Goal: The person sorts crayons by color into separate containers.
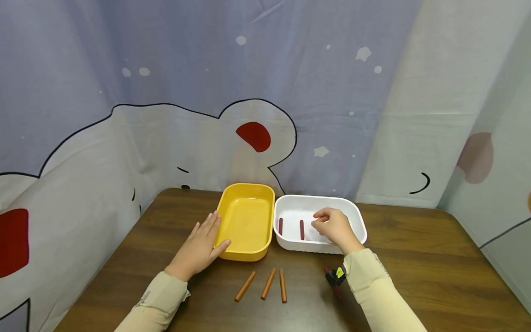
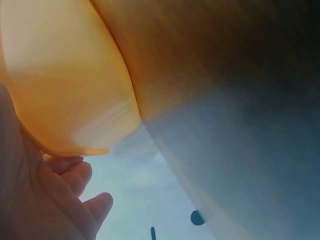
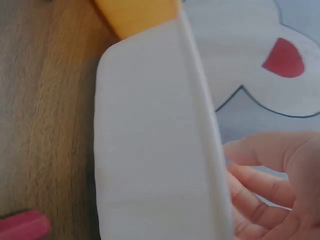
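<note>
My left hand lies with straight fingers along the left rim of a yellow plastic tray; in the left wrist view its fingers show beside the tray wall. Over the right half of a white tray hovers my right hand, fingers loosely bent, with no object showing between thumb and fingertips. To its left, two dark red crayon-like sticks stand out against the white floor of that tray. The right wrist view shows the white wall hiding the fingertips.
Three orange-brown sticks lie on the wooden table in front of the trays. Another red stick is on the table below my right wrist, partly covered by a black wrist device. A printed curtain hangs behind.
</note>
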Tool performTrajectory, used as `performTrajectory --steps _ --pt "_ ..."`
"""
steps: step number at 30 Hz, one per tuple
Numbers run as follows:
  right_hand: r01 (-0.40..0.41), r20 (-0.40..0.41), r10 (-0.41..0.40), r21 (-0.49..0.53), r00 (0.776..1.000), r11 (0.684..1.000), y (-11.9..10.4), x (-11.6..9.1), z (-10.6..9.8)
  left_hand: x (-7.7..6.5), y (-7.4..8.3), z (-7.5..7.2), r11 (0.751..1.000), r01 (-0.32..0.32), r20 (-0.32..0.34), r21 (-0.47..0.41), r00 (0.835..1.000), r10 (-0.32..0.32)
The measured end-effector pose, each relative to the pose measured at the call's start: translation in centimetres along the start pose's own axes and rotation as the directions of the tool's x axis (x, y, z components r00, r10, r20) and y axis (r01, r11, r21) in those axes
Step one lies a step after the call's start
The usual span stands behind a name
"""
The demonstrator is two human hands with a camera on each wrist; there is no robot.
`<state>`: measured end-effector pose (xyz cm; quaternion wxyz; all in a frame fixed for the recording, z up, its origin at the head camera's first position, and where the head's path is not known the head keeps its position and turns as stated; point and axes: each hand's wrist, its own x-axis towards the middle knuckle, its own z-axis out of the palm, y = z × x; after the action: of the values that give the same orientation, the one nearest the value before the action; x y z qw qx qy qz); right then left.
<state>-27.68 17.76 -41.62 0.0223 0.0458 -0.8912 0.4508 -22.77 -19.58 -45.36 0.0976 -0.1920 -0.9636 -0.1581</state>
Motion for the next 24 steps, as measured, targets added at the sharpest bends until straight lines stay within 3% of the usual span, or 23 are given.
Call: performTrajectory --steps 12,19,24 --pt "0.14 -0.079 -0.137 0.031 0.987 0.99 -0.3 -3.4 -1.9 0.1 0.0 0.1 1.0 0.004 0.012 0.01 1.0 -0.004" --pt "0.176 -0.091 -0.17 0.06 0.981 0.983 -0.8 -5.7 -2.2 0.1 -0.1 0.2 1.0 0.007 0.017 0.006 1.0 -0.007" --pt "0.182 -0.084 -0.18 0.025 0.98 0.983 -0.4 -6.8 -2.1 0.1 -0.1 0.2 1.0 0.007 0.012 0.008 1.0 -0.007"
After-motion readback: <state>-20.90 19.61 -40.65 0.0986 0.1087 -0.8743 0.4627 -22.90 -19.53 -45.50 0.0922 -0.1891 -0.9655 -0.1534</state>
